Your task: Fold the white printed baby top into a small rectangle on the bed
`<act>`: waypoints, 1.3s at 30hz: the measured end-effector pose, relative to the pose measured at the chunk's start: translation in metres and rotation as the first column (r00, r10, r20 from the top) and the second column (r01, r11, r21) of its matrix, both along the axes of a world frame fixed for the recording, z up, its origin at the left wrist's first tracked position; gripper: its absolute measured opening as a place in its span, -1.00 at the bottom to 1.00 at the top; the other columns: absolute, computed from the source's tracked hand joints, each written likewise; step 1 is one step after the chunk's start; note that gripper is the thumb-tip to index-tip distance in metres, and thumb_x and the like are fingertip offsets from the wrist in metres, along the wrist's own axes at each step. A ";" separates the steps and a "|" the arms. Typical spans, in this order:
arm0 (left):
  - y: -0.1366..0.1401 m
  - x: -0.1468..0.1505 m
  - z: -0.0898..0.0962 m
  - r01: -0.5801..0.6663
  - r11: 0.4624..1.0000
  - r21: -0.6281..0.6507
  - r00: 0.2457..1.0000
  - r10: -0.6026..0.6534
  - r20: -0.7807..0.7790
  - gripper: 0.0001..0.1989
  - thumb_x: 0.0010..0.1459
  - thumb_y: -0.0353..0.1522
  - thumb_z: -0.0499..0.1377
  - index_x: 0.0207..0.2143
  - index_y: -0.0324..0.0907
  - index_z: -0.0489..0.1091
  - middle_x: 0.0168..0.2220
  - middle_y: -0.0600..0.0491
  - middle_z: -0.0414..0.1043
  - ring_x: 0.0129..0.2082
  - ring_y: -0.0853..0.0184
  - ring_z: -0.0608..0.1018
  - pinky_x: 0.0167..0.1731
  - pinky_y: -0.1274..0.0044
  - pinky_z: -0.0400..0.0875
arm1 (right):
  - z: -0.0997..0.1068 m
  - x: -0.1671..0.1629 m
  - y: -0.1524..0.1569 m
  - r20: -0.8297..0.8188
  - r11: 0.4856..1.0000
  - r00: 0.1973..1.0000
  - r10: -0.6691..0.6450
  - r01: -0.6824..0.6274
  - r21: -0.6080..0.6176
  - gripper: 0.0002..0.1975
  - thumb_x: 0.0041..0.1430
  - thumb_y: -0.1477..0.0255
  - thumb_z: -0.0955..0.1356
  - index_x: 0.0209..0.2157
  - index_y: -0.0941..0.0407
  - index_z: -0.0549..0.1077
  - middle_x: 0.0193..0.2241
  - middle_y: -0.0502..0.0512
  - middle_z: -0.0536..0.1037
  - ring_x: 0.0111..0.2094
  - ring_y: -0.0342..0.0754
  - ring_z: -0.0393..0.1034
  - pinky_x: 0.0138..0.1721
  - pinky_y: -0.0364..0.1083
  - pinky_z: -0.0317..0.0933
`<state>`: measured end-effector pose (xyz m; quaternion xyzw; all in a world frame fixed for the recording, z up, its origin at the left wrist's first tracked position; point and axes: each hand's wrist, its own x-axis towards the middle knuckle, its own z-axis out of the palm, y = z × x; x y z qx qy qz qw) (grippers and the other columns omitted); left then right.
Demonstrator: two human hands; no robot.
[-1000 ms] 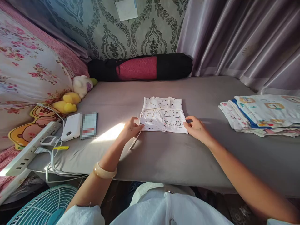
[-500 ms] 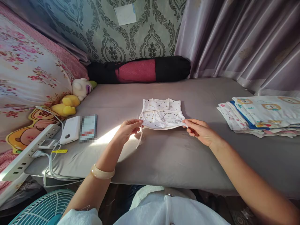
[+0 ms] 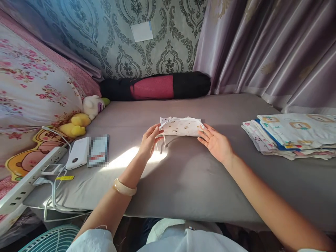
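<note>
1. While the garment (image 3: 181, 126) lies folded into a narrow white strip on the bed (image 3: 183, 168), I have a hand at each of its ends.
2. My left hand (image 3: 149, 141) is at the left end, fingers loosely curled, fingertips touching the cloth's edge; whether they pinch it I cannot tell.
3. A thin tie hangs from that end, just beside my left fingers.
4. My right hand (image 3: 215, 142) is wide open, palm turned up and left, fingertips touching the right end and gripping nothing.
5. A pale bangle (image 3: 124, 187) sits on my left wrist.
6. A stack of folded cloths (image 3: 291, 134) lies on the bed at the far right, well apart from the garment.
7. At the left edge of the bed are a white power bank (image 3: 78, 157) and a blurred flat thing just right of it.
8. Further left lies a power strip (image 3: 28, 178) with cables.
9. Plush toys (image 3: 84, 115) rest against a floral pillow (image 3: 34, 91).
10. A black and red roll (image 3: 157, 86) lies along the far wall.
11. A teal fan (image 3: 49, 241) shows at the near left corner.
</note>
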<state>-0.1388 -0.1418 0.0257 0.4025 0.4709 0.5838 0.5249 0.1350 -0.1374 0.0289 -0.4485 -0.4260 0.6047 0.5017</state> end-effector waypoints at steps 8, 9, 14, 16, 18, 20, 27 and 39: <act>0.035 0.008 -0.006 -0.015 0.999 0.032 1.000 0.016 -0.027 -0.55 0.15 -0.10 0.24 0.01 -0.15 0.42 0.08 -0.11 0.44 0.09 0.19 0.48 -0.05 0.43 0.46 | 0.000 -0.009 0.032 0.090 1.000 0.996 -0.006 0.004 0.016 -0.50 0.31 0.19 0.13 0.25 -0.08 0.20 0.35 0.05 0.18 0.29 0.02 0.18 0.15 0.07 0.32; 0.039 0.009 -0.007 -0.021 0.999 0.026 0.999 0.021 -0.032 -0.55 0.16 -0.10 0.24 0.01 -0.15 0.42 0.08 -0.12 0.43 0.09 0.20 0.49 -0.05 0.43 0.46 | 0.000 -0.010 0.036 0.073 1.000 0.997 -0.009 0.009 0.006 -0.49 0.31 0.19 0.13 0.26 -0.08 0.19 0.36 0.06 0.17 0.29 0.02 0.18 0.15 0.06 0.31; 0.059 0.011 -0.012 -0.063 0.998 -0.007 0.996 0.063 -0.065 -0.59 0.21 -0.13 0.20 0.02 -0.15 0.41 0.09 -0.13 0.42 0.07 0.22 0.50 -0.05 0.44 0.48 | -0.005 -0.013 0.056 0.044 1.000 0.999 -0.012 0.013 -0.014 -0.45 0.31 0.19 0.13 0.30 -0.04 0.12 0.36 0.13 0.14 0.30 0.00 0.17 0.17 0.05 0.29; 0.066 0.012 -0.014 -0.081 0.996 -0.028 0.995 0.079 -0.069 -0.60 0.22 -0.14 0.19 0.02 -0.16 0.42 0.05 -0.13 0.44 0.04 0.24 0.51 -0.07 0.45 0.49 | -0.009 -0.013 0.063 0.116 1.000 0.993 0.004 -0.005 0.008 -0.41 0.32 0.14 0.09 0.32 -0.02 0.09 0.37 0.14 0.12 0.30 0.00 0.17 0.14 0.04 0.32; 0.073 0.014 -0.015 -0.100 0.993 -0.062 0.994 0.096 -0.059 -0.62 0.24 -0.18 0.18 0.03 -0.18 0.41 0.04 -0.14 0.44 0.02 0.26 0.53 -0.09 0.48 0.49 | -0.013 -0.014 0.069 0.170 1.000 0.985 0.007 -0.012 0.026 -0.39 0.31 0.09 0.08 0.32 -0.02 0.09 0.37 0.16 0.12 0.29 0.03 0.18 0.11 0.06 0.35; 0.078 0.017 -0.016 -0.117 0.988 -0.098 0.992 0.112 -0.051 -0.63 0.27 -0.22 0.15 0.06 -0.20 0.39 0.06 -0.16 0.43 0.01 0.28 0.53 -0.12 0.51 0.50 | -0.017 -0.015 0.072 0.168 1.000 0.986 -0.008 0.005 0.016 -0.39 0.30 0.07 0.09 0.31 -0.02 0.11 0.36 0.17 0.13 0.28 0.06 0.20 0.09 0.08 0.37; 0.083 0.024 -0.024 -0.151 0.974 -0.171 0.985 0.133 -0.113 -0.44 0.30 -0.20 0.11 0.31 -0.10 0.15 0.25 -0.15 0.28 0.11 0.31 0.49 -0.02 0.55 0.45 | -0.025 -0.017 0.078 0.035 0.988 0.993 -0.109 0.112 -0.111 -0.40 0.28 0.18 0.18 0.32 -0.06 0.09 0.34 0.19 0.17 0.23 0.06 0.27 0.07 0.14 0.37; 0.098 0.012 -0.025 -0.257 0.938 -0.234 0.964 0.233 -0.126 -0.51 0.29 -0.07 0.10 0.12 -0.19 0.31 -0.06 -0.16 0.44 -0.09 0.25 0.60 -0.15 0.50 0.53 | -0.031 -0.021 0.086 0.115 0.981 0.983 -0.145 0.158 -0.112 -0.37 0.27 0.15 0.19 0.33 0.00 0.12 0.33 0.19 0.20 0.24 0.12 0.26 0.03 0.15 0.41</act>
